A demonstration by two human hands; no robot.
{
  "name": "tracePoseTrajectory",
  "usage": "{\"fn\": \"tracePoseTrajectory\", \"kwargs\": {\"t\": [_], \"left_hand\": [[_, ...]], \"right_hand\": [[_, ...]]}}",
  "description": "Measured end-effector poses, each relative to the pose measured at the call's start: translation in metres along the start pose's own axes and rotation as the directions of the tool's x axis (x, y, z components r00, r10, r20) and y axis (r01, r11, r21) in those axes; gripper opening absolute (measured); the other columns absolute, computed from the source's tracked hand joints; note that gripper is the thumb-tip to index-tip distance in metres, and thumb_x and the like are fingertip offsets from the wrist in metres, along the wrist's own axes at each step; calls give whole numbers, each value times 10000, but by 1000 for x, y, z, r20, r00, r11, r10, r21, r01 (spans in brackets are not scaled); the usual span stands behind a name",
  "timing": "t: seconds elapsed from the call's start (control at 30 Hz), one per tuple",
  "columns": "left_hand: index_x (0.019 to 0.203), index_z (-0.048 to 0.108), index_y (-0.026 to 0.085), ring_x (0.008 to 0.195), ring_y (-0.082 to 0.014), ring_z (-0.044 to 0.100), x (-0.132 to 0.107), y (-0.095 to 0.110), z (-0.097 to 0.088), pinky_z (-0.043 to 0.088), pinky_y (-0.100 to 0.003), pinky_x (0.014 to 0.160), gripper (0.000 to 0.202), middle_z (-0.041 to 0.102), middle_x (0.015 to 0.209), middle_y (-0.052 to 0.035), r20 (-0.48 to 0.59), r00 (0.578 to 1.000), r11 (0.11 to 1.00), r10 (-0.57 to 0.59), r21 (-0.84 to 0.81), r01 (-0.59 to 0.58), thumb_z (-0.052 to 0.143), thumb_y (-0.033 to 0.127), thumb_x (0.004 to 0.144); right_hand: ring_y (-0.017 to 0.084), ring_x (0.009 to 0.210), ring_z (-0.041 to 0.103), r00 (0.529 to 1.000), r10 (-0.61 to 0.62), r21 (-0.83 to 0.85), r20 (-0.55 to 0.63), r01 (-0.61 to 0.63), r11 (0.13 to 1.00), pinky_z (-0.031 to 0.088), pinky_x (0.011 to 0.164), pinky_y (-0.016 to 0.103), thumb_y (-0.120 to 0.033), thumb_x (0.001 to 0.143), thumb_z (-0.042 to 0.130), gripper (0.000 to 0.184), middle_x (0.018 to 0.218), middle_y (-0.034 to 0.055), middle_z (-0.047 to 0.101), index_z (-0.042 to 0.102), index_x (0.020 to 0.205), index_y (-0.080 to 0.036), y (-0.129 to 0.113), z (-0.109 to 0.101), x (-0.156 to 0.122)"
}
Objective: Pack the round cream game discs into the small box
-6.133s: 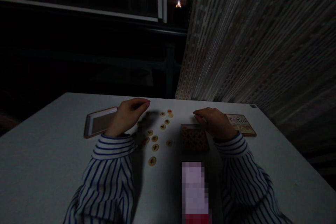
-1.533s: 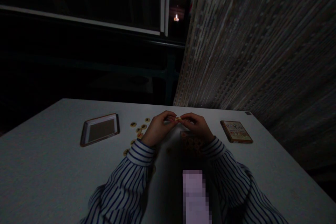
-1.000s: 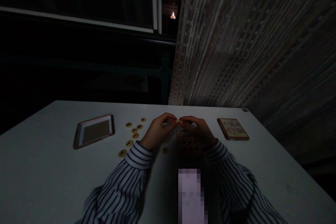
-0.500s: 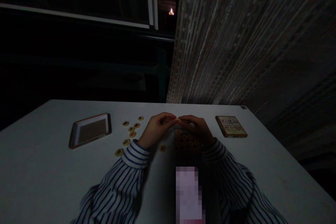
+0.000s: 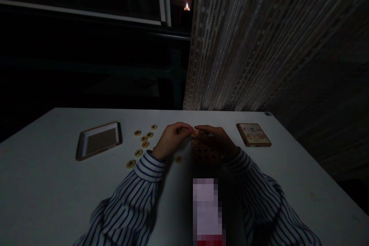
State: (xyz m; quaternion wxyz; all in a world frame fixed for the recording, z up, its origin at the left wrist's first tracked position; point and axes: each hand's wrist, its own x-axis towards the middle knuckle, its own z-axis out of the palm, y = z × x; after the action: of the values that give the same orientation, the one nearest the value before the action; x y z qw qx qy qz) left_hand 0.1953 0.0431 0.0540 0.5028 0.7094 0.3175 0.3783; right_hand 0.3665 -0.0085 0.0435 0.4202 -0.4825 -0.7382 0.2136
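Observation:
My left hand [image 5: 173,140] and my right hand [image 5: 216,140] meet at their fingertips over a white table [image 5: 52,184]. Together they pinch one small round wooden game piece [image 5: 196,132]. Just below the hands sits a small square box [image 5: 206,153] filled with similar round pieces, partly hidden by my right wrist. Several loose round pieces [image 5: 142,142] lie on the table to the left of my left hand. Both arms wear blue-striped white sleeves.
An empty box lid or tray [image 5: 98,144] lies at the left of the table. A flat printed box cover [image 5: 253,134] lies at the right. A ribbed curtain or blind [image 5: 259,46] hangs behind the table. The room is very dark.
Six seconds ago my hands were apart, the left over the loose pieces and the right at the box. They have since come together on one piece and stay there; only the camera drifts.

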Motion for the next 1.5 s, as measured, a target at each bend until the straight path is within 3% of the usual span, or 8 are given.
{"fn": "tracePoseTrajectory", "kwargs": {"t": [0.2,0.53,0.73,0.9,1.13,1.27,1.5], "left_hand": [[785,647,136,762,-150,598,1,-5,2,468,-276,727,216,665,788,-53,-14,1000,1000,-13,12,14,570,321,706],[936,645,152,893,-179,589,-2,1,4,440,-314,837,293,668,931,-56,112,991,988,-69,-130,83,594,315,698],[945,636,131,894,-177,586,-1,-4,3,429,-320,848,305,659,955,-72,95,989,988,-113,-98,122,581,305,702],[926,622,123,816,-173,604,0,-7,3,458,-313,773,317,671,873,-72,46,984,983,-172,-62,175,600,318,678],[802,650,123,781,-159,601,0,-6,8,463,-283,745,219,673,821,-57,-4,992,992,-130,-11,130,605,289,666],[786,643,118,770,-160,605,0,-6,13,469,-288,734,222,674,810,-56,-53,983,983,-174,-73,170,624,285,642],[796,641,126,765,-163,612,1,-13,18,478,-283,720,225,681,805,-57,-20,982,978,-188,-95,186,621,290,644]], "right_hand": [[155,816,599,999,-44,-79,11,44,996,459,710,260,-348,765,536,281,915,18,652,594,1020,-246,-2,-5,0],[126,764,590,990,-127,-198,-55,114,974,454,679,240,-319,754,565,251,876,20,648,587,978,-208,1,-8,-2],[126,767,565,980,-200,-310,-1,190,932,445,689,253,-300,767,554,255,873,40,635,569,989,-176,-1,-10,-1],[135,791,552,968,-239,-351,75,250,902,432,704,268,-300,766,556,284,923,55,626,547,1019,-173,0,-11,0],[156,832,542,973,-204,-435,108,231,870,401,735,292,-296,780,537,262,937,54,628,540,1005,-162,4,-10,-1],[166,879,533,971,-206,-456,120,238,857,394,752,297,-302,796,513,268,978,62,619,535,1022,-162,7,-9,0],[170,870,531,977,-123,-516,173,197,834,368,737,294,-299,803,502,258,982,52,623,543,1025,-175,10,-8,1]]}}
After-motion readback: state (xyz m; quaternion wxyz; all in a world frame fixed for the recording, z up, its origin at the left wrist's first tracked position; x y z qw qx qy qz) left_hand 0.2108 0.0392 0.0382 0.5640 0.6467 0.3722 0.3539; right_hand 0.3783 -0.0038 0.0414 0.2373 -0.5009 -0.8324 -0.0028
